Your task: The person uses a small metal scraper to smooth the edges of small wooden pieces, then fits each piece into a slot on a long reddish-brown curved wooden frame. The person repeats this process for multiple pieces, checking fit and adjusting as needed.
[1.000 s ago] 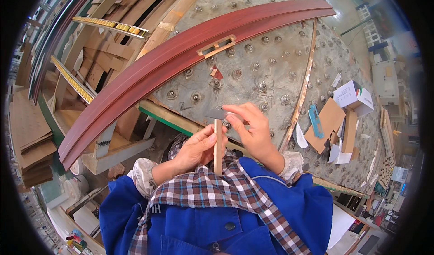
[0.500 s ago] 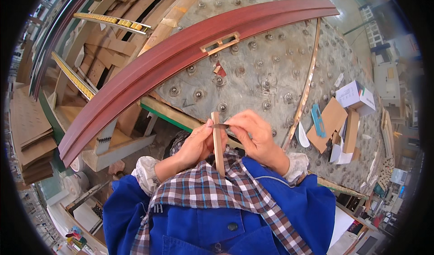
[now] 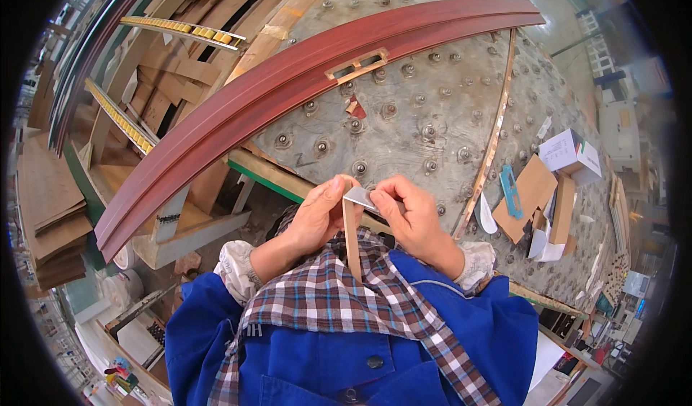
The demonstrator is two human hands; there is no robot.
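My left hand (image 3: 318,217) grips a narrow pale wooden stick (image 3: 353,251) near its top, the stick standing roughly upright with its lower end against the plaid apron (image 3: 303,301). My right hand (image 3: 411,226) pinches a small thin grey sheet (image 3: 358,195), which lies across the top of the stick. Both hands are close together above my lap, at the near edge of the metal-topped table (image 3: 303,146). Beyond them a long curved reddish-brown moulding (image 3: 216,118) lies diagonally, with a light slotted piece (image 3: 340,72) on its near side.
Ball transfers stud the table, with a thin curved strip (image 3: 484,168) across it. At the right are cardboard (image 3: 524,215), a white box (image 3: 566,154) and a blue slotted template (image 3: 510,190). Boards (image 3: 50,211) and yellow roller rails (image 3: 119,114) stand at the left.
The grey sheet moved from the stick's top down across its upper part, then back up onto the top. My left thumb has risen along the stick, and my right fingers have curled further.
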